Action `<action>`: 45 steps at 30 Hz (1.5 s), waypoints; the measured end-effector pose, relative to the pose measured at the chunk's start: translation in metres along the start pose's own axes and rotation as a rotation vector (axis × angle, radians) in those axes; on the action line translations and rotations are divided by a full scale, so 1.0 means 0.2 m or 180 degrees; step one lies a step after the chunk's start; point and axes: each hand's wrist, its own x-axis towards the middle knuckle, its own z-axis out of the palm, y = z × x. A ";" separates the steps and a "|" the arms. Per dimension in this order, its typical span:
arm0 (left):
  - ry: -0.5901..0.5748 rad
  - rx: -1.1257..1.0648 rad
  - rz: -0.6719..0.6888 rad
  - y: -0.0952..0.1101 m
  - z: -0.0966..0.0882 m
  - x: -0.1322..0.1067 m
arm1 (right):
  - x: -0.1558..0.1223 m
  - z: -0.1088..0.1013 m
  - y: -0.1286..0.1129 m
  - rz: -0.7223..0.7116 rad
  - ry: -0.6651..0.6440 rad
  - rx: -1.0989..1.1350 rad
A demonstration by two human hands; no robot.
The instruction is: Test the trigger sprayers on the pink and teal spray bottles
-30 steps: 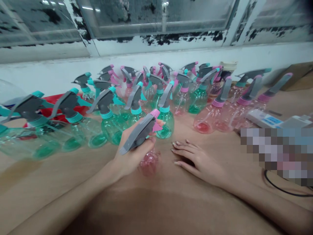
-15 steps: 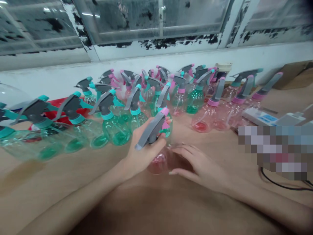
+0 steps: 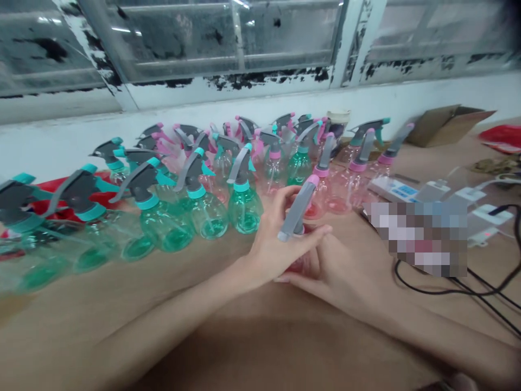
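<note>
Pink spray bottle (image 3: pixel 299 212) in hands (image 3: pixel 271 247) (image 3: pixel 340 266), tubes (image 3: pixel 208 217) inside green bottles (image 3: pixel 250 212)

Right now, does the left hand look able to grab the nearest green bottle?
Probably not, as the left hand is wrapped around a pink spray bottle. Otherwise the way looks free: the green bottle stands close beside that hand, nothing visible between.

The held bottle (image 3: pixel 300 265) is pink, its trigger (image 3: pixel 299 209) grey.

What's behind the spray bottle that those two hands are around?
Behind the held bottle stand pink-tinted bottles on the tabletop. Whatever lies directly behind the left hand and right hand is covered.
</note>
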 end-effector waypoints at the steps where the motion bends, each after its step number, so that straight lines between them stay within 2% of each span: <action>1: -0.0062 -0.0005 -0.0028 0.00 0.00 0.00 | 0.00 -0.01 0.01 0.0016 0.0034 0.0111; 5: -0.0354 0.0060 -0.0267 -0.07 -0.04 -0.08 | 0.02 -0.03 0.05 0.0060 0.0097 0.0588; 8: -0.0593 -0.0060 -0.0688 -0.14 -0.10 -0.21 | 0.05 -0.04 0.08 0.0152 0.0041 0.0459; 10: -0.0688 -0.0038 -0.0761 -0.19 -0.14 -0.28 | 0.06 -0.05 0.08 0.0173 -0.0034 0.0392; 14: -0.0705 0.0901 -0.0833 -0.22 -0.23 -0.37 | 0.11 -0.05 0.09 0.0203 -0.0072 0.0300; 19: -0.1053 0.2150 -0.0472 -0.24 -0.26 -0.39 | 0.19 -0.04 0.12 0.0398 -0.0021 -0.0135; 24: -0.1386 0.2780 0.0018 -0.27 -0.24 -0.41 | 0.26 -0.01 0.14 0.0290 0.0239 -0.0521; 27: -0.1435 0.2894 0.0108 -0.26 -0.23 -0.41 | 0.29 0.02 0.13 0.0240 0.0342 -0.0664; 33: -0.1495 0.2957 0.0115 -0.25 -0.23 -0.40 | 0.34 0.04 0.11 0.0504 0.0202 -0.0905; 45: -0.1527 0.2966 0.0138 -0.24 -0.23 -0.40 | 0.42 0.09 0.14 0.0573 0.0295 -0.1160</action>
